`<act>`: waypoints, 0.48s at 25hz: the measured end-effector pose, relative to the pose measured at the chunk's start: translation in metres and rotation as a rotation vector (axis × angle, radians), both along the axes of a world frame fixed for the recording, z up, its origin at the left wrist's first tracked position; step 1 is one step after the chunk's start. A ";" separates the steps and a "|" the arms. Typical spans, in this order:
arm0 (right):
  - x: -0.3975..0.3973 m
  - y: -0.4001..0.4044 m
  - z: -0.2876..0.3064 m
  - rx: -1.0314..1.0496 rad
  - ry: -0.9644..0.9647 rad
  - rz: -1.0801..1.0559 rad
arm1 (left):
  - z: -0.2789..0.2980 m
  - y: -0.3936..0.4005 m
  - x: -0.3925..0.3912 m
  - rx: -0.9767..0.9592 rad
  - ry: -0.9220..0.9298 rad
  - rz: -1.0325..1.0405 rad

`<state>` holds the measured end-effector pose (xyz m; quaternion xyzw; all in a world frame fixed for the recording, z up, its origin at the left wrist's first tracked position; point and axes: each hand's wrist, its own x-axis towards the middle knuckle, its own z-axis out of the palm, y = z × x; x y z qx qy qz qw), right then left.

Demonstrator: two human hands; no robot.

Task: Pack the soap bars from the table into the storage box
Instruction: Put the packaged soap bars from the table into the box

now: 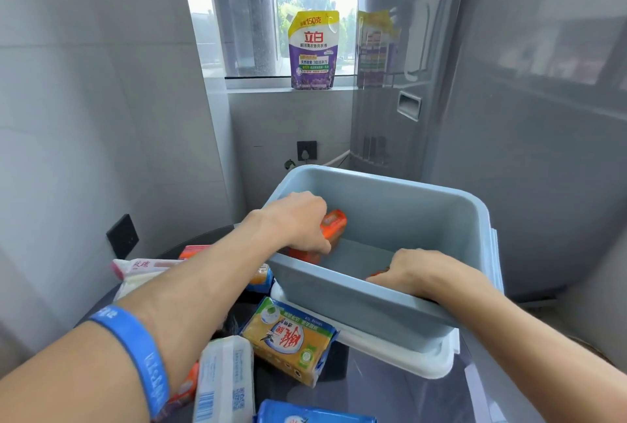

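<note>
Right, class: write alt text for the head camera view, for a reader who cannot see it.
Both hands reach into a pale blue storage box: the left hand holds an orange soap bar, the right hand rests low inside. More wrapped soap bars, including a yellow one, lie on the dark table.

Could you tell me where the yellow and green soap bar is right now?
The yellow and green soap bar lies on the table, just left of the storage box, beside a white soap bar.
</note>
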<state>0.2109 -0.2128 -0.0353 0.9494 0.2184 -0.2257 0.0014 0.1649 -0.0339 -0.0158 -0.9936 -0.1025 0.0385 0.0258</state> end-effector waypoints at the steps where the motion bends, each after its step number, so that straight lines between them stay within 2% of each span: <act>1: -0.002 0.000 0.003 -0.011 0.018 0.030 | 0.000 -0.004 -0.001 0.001 0.067 0.021; 4: -0.010 0.001 0.015 -0.029 0.077 0.142 | -0.004 -0.011 -0.002 0.085 0.258 -0.001; 9: -0.010 0.002 0.017 0.015 0.084 0.192 | -0.006 -0.002 0.002 -0.062 0.208 0.106; 12: -0.009 0.002 0.018 0.011 0.048 0.229 | -0.012 -0.004 0.000 0.028 0.226 0.110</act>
